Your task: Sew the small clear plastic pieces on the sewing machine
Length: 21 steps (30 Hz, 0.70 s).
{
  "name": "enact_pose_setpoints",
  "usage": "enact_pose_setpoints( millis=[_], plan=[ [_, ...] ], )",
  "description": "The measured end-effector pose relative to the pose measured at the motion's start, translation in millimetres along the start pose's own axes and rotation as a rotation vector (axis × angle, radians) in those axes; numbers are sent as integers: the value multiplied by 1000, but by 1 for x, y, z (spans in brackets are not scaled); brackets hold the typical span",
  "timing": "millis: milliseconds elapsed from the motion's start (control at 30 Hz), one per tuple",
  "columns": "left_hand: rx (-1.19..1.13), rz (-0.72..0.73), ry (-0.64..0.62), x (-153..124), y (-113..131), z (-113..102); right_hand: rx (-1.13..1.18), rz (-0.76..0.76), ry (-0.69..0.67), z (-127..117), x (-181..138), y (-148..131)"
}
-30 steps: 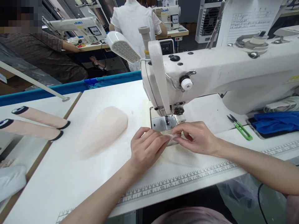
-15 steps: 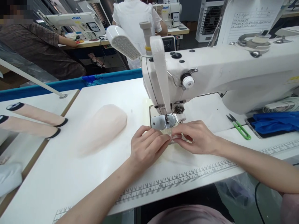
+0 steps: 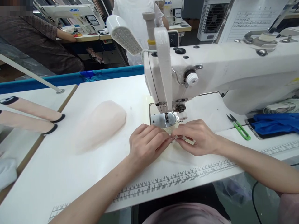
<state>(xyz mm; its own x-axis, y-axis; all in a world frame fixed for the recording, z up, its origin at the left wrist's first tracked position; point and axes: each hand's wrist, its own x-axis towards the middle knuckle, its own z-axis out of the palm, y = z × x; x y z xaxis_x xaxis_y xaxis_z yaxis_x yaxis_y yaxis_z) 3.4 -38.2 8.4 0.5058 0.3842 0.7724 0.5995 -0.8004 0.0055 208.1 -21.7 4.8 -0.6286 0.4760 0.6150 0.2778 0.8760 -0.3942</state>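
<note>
Well, from here my left hand [image 3: 149, 141] and right hand [image 3: 198, 137] pinch a thin, pale fabric scrap [image 3: 178, 137] near the shiny needle plate [image 3: 160, 120]; sheer, round-ended peach cloth [image 3: 108, 118] lies flat.

Sewing workshop, several stations. White sewing machine [image 3: 221, 65] at right side of worktop [image 3: 58, 174]; ruler scale [image 3: 161, 185] printed along near edge, thread snips [image 3: 240, 129] toward right end. Beyond far left corner, JUKI-marked machine [image 3: 70, 14], person in dark top [image 3: 39, 43] beside it; past far edge, second JUKI machine [image 3: 173, 14], person in white top [image 3: 135, 9] near it.
</note>
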Motion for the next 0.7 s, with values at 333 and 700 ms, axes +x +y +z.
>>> enact_pose_setpoints(
  millis=[333, 700],
  plan=[
    [-4, 21, 23, 0, -2, -1, 17, -15, 25, -2, 2, 2],
    [-27, 51, -11, -3, -6, -2, 139, 44, 44, -3, 3, 6]
  ],
)
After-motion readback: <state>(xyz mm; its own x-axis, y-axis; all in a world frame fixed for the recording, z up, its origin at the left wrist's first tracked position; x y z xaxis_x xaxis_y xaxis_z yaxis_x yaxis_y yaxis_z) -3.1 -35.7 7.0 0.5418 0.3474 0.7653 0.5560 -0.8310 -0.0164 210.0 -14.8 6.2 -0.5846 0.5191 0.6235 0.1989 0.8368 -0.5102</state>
